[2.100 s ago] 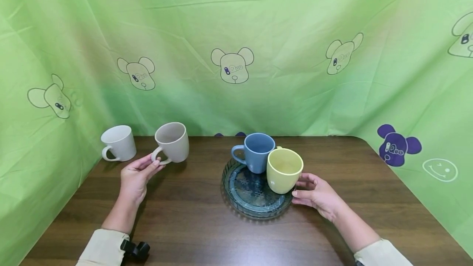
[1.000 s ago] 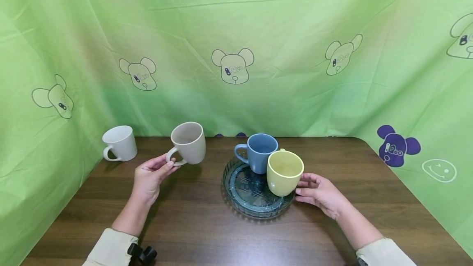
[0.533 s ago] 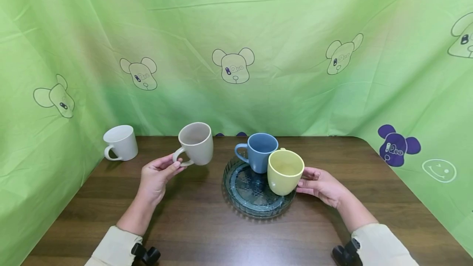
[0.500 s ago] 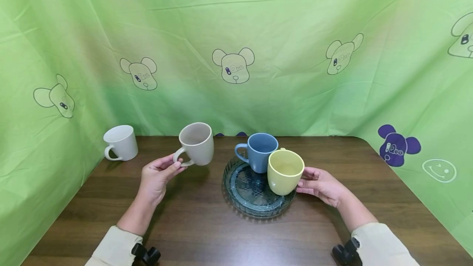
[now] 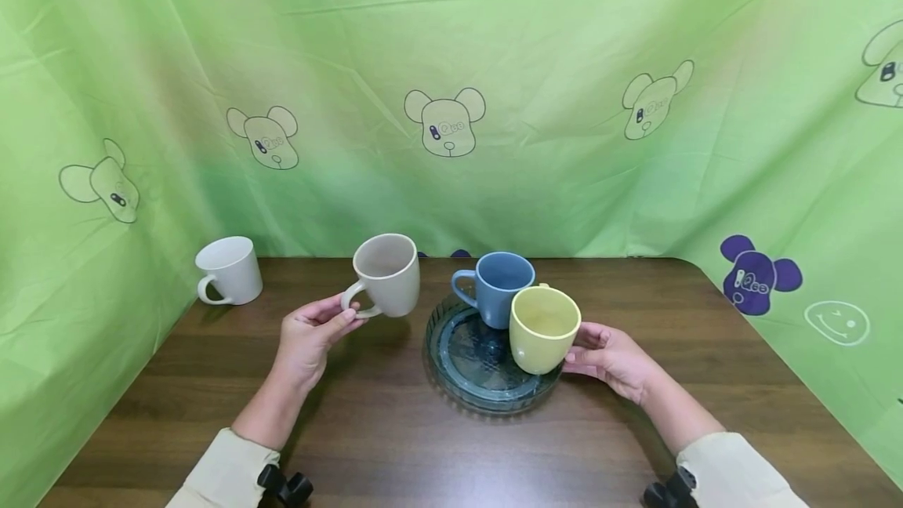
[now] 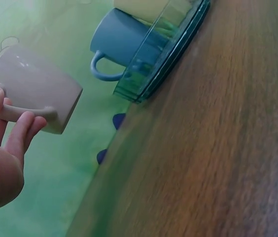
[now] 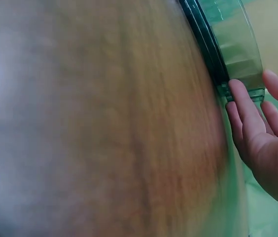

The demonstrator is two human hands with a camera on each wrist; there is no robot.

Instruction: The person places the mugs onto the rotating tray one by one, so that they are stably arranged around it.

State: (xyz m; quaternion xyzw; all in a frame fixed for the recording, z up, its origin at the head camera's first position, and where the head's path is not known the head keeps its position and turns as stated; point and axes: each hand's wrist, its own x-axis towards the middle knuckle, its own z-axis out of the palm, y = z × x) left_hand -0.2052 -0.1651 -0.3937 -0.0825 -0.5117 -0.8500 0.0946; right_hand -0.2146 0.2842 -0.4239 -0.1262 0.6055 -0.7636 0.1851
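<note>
My left hand (image 5: 308, 339) grips the handle of a greyish-beige mug (image 5: 395, 277), pinched between thumb and fingers. In the left wrist view this mug (image 6: 33, 84) hangs in the air, tilted, its shadow falling on the table. Just right of it, a round blue-green glass tray (image 5: 458, 379) carries a blue mug (image 5: 497, 292) at the back left and a yellow mug (image 5: 542, 335) at the right. My right hand (image 5: 617, 359) is at the tray's right side. Seen from the right wrist, its fairly straight fingers (image 7: 247, 108) touch the glass wall, thumb by the rim.
A white mug (image 5: 231, 271) stands upright at the table's back left corner. The brown wooden table (image 5: 395, 445) ends at a green curtain (image 5: 339, 171) printed with bear heads, which hangs behind and along both sides.
My left hand has carried the greyish-beige mug rightward, closer to the tray. The right hand stays at the tray's right side with only small shifts. The other mugs keep their places.
</note>
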